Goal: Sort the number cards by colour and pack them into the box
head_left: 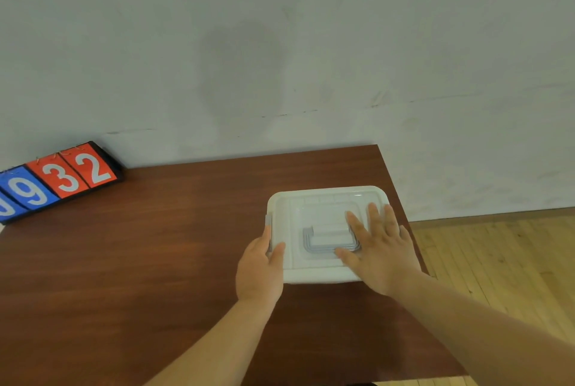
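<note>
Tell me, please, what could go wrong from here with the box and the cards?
The box sits near the right edge of the table; a push from the flat right hand could slide it off. The left hand has its grip at the grey side latch, which might snap onto a finger. The number cards stand far to the left, so reaching across may be awkward.

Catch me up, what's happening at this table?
A person has both hands on a white storage box near the far right corner of the table. The right hand lies flat on the lid, fingers straight, partly over the grey handle. The left hand holds the box's left edge by the grey latch. The lid is on. The number cards (blue 9, red 3, red 2) hang on their stand far left, not yet packed.
</note>
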### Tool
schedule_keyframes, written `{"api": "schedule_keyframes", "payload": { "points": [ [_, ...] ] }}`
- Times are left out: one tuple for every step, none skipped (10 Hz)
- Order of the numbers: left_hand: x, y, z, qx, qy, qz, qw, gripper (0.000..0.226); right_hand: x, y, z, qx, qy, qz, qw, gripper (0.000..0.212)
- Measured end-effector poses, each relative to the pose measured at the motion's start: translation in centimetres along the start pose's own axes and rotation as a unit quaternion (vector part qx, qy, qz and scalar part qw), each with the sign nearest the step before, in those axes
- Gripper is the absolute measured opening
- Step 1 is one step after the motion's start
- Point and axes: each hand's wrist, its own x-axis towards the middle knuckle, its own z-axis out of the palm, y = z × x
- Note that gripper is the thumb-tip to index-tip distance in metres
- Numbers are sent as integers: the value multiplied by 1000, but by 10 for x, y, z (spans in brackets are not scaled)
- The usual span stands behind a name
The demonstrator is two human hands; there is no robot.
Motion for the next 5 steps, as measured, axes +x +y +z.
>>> {"api": "schedule_keyframes", "payload": {
  "points": [
    [5,3,-3,44,-8,22,999,51,0,-1,-1,1,-7,7,1000,85],
    [9,4,-7,70,-23,35,997,52,2,-1,-2,5,-9,10,1000,86],
    [8,5,-15,84,-49,49,994,56,2,-1,-6,15,-26,15,999,87],
    [13,6,-30,93,-105,76,987,66,2,-3,-18,35,-42,21,998,88],
    [25,23,-61,64,-109,102,987,78,2,-5,-50,134,-30,38,990,93]
  ]
}}
